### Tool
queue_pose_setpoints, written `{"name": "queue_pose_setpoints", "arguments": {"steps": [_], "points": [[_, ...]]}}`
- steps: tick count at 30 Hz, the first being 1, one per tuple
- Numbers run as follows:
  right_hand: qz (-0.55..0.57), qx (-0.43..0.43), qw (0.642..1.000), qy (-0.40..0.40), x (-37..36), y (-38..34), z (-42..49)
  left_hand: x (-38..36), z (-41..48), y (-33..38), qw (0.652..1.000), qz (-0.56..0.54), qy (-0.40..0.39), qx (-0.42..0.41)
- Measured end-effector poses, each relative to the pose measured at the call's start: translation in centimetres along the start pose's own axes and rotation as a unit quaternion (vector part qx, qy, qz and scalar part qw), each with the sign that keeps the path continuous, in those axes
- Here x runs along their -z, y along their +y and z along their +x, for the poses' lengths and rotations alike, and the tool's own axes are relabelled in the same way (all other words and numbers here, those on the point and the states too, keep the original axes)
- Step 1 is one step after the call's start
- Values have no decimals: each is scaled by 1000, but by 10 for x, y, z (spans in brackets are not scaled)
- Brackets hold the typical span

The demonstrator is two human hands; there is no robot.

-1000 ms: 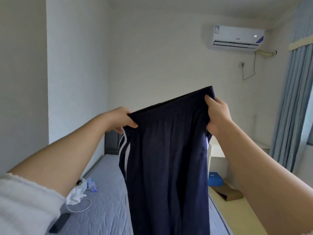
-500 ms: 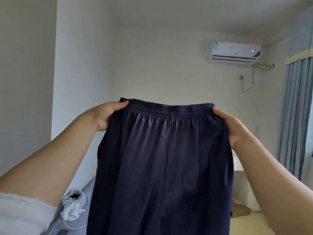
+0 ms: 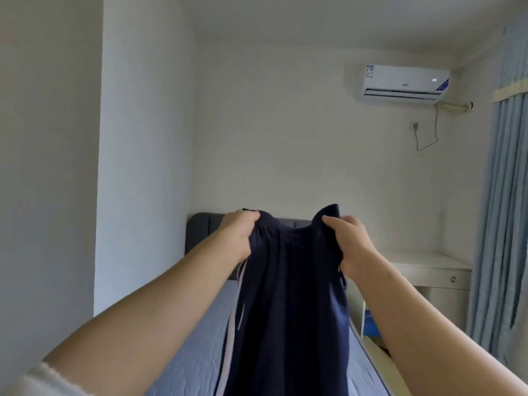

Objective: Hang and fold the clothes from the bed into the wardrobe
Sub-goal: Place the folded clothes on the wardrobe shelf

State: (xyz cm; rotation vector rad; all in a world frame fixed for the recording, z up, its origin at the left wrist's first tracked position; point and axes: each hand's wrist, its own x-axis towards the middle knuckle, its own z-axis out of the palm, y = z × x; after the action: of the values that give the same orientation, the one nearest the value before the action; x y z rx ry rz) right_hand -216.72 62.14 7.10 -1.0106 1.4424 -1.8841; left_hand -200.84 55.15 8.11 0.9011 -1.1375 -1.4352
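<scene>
Half a second ago the waistband was stretched wide and flat; now both hands have drawn closer together and lower, so it sags between them. Left hand (image 3: 239,235) and right hand (image 3: 349,243) each grip a bunched corner of the dark trousers (image 3: 288,310), which hang in the air over the bed (image 3: 200,338) — not near any wardrobe. If either grip slackens, the trousers would likely slide down and crumple — spoiling a neat fold.
</scene>
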Motion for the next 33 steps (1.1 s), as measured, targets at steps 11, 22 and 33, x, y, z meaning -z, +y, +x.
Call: {"name": "queue_pose_setpoints", "arguments": {"steps": [11, 22, 33], "points": [[26, 33, 958, -285, -17, -4, -25, -22, -22, 2, 985, 99, -109, -91], [-127, 197, 964, -130, -4, 1, -19, 17, -26, 12, 971, 83, -179, -136], [-15, 117, 961, -249, -26, -8, -29, 66, -50, 21, 972, 91, -170, -135]]}}
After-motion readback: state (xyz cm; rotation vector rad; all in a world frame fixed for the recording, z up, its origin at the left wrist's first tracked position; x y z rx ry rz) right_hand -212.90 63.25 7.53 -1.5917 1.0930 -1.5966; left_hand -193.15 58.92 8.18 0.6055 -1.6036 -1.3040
